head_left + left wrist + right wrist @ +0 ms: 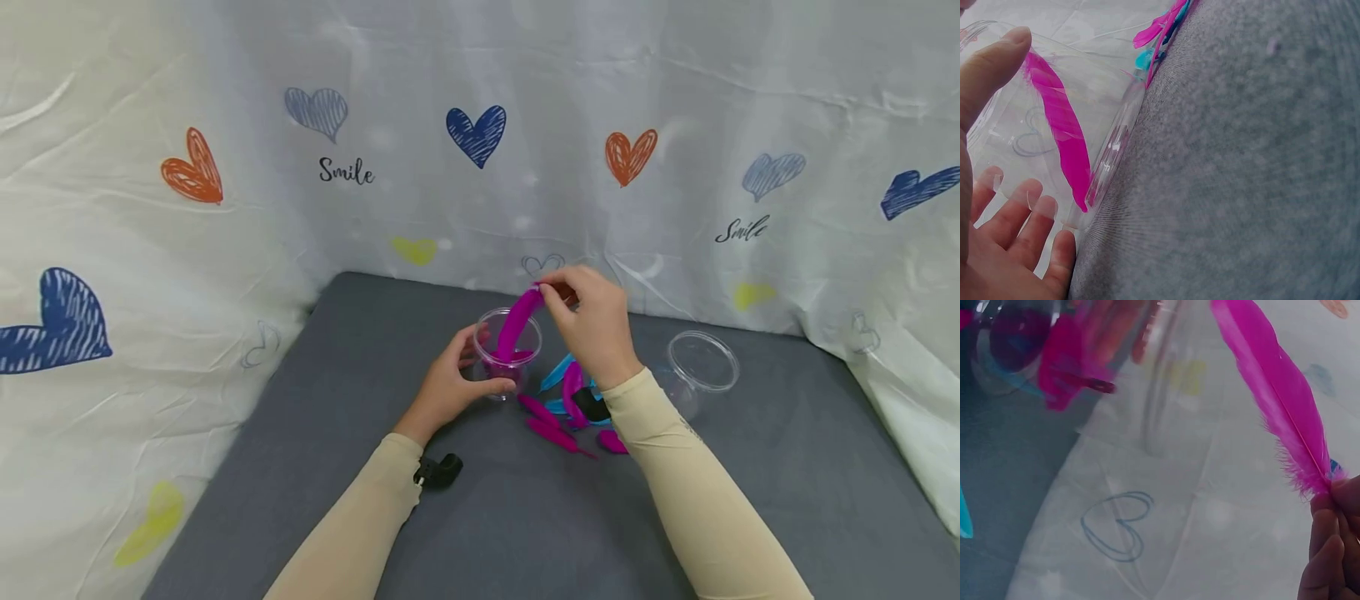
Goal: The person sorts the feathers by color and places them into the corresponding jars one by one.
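Pinching a magenta feather [519,322], my right grip [597,321] held it at the mouth of the clear cup [530,358]; my left grip [448,385] curled around the cup, and loose feathers [552,435] lay to its right.

Head view, frame centre as dial. On the white cloth [555,67] you can read one word twice, in black script. First "Smile" [347,172]: between ten and eleven o'clock, just below a light-blue heart [317,113]. Second "Smile" [742,229]: between two and three o'clock, lettering slanted, below another light-blue heart [774,176]. Small dark marking [691,428], four o'clock, on your right sleeve [701,492]: too small to read.
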Demonstrator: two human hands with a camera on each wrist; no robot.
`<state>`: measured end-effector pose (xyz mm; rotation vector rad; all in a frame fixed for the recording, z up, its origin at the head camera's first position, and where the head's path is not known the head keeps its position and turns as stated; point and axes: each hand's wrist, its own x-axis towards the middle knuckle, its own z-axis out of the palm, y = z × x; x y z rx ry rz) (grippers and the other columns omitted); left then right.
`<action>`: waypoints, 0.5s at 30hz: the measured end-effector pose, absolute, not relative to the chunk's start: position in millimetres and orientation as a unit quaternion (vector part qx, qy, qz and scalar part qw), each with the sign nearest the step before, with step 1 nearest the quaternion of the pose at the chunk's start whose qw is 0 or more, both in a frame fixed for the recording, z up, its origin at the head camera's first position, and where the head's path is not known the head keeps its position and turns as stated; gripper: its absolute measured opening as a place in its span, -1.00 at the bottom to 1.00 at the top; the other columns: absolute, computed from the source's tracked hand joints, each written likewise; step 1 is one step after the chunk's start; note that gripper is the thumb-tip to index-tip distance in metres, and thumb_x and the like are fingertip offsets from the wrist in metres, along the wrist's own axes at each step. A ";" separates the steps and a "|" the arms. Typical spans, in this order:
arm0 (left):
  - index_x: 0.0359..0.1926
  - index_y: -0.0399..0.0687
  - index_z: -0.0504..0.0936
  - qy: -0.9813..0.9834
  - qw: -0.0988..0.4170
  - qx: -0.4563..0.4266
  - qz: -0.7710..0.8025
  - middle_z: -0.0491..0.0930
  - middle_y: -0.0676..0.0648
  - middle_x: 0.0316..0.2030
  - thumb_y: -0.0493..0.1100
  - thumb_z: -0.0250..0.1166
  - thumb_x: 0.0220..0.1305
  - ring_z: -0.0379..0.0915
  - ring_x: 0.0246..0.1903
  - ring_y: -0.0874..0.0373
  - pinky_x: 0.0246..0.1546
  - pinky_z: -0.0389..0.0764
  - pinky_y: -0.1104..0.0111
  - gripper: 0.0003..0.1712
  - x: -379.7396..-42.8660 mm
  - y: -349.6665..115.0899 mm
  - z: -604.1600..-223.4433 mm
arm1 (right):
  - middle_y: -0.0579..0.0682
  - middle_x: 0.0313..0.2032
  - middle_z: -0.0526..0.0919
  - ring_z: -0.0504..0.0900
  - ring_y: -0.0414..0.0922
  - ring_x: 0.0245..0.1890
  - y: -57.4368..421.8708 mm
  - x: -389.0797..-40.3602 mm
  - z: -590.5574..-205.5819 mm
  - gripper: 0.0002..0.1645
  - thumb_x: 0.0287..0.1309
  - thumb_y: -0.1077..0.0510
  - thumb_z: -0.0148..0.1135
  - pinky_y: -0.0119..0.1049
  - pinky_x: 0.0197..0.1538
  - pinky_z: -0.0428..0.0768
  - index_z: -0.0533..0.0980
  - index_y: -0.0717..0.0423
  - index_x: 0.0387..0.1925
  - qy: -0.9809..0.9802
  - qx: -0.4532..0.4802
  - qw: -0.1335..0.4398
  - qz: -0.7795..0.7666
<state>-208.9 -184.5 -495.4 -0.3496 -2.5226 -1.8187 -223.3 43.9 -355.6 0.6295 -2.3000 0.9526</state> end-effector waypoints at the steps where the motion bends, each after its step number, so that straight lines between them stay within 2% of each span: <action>1: 0.62 0.29 0.28 -0.807 0.003 -0.112 -0.581 0.46 0.07 0.53 0.22 0.70 0.10 0.41 0.48 0.02 0.56 0.42 -0.05 0.15 -208.5 -184.7 -495.2 | 0.04 -0.24 0.79 0.75 -0.04 -0.27 42.3 -223.9 -357.5 -0.87 0.44 0.16 0.42 -0.13 -0.08 0.79 0.78 0.12 -0.09 -0.861 0.233 0.281 0.355; 15: 0.63 0.20 0.28 -0.805 0.010 -0.116 -0.582 0.48 0.01 0.52 0.20 0.69 0.12 0.43 0.46 0.02 0.53 0.45 -0.05 0.16 -208.9 -184.9 -496.1 | 0.05 -0.22 0.80 0.76 -0.02 -0.25 34.9 -224.4 -379.4 -0.87 0.44 0.17 0.42 -0.12 -0.05 0.81 0.77 0.13 -0.10 -0.873 0.237 0.258 0.339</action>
